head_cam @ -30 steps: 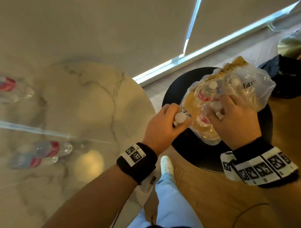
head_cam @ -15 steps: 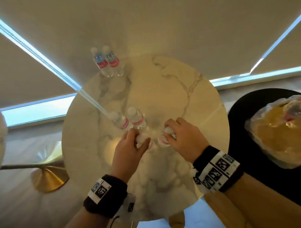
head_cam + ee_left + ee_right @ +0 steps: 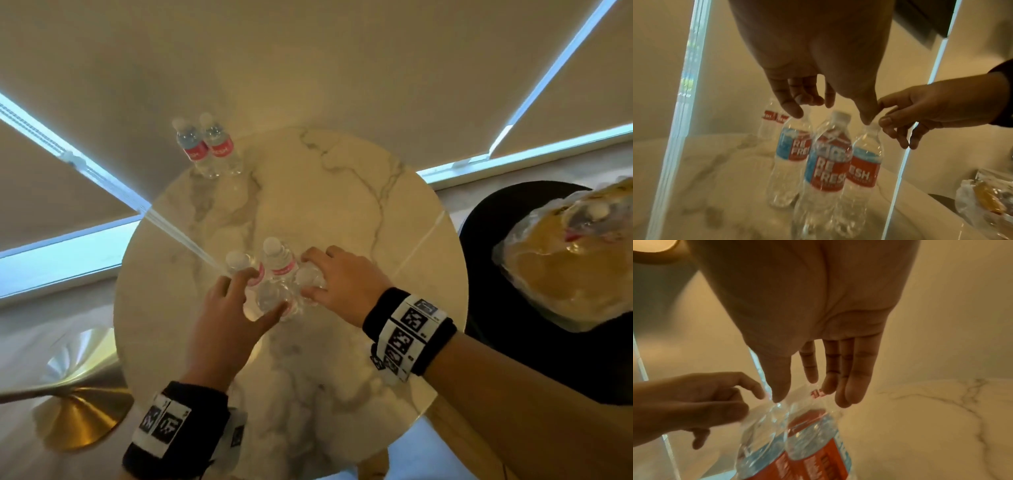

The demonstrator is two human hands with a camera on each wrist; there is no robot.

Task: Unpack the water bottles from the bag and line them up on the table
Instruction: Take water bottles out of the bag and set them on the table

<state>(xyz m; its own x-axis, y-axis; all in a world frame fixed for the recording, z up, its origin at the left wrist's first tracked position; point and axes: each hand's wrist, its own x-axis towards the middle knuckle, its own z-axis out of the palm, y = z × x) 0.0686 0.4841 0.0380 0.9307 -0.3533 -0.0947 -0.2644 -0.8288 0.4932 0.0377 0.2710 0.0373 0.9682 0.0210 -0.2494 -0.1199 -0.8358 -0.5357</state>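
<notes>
Several clear water bottles with red and blue labels stand on the round marble table (image 3: pixel 342 212). Two bottles (image 3: pixel 207 150) are at its far left edge. The others cluster mid-table (image 3: pixel 828 162). My left hand (image 3: pixel 267 291) hovers over the nearest bottle (image 3: pixel 270 303) with spread fingers (image 3: pixel 791 105), gripping nothing. My right hand (image 3: pixel 306 274) is over the rightmost bottle (image 3: pixel 311 279); its fingers (image 3: pixel 855 369) are straight and the thumb tip touches the bottle's top (image 3: pixel 781 412). The plastic bag (image 3: pixel 565 274) lies to the right with at least one bottle cap (image 3: pixel 601 208) showing inside.
The bag rests on a black round stool (image 3: pixel 486 325) right of the table. A gold disc base (image 3: pixel 78 414) sits on the floor at the lower left. Beige blinds (image 3: pixel 308 68) hang behind the table.
Both hands carried a bottle each from the bag to the table, set them beside the two mid-table ones, and their fingers have opened off the bottles.
</notes>
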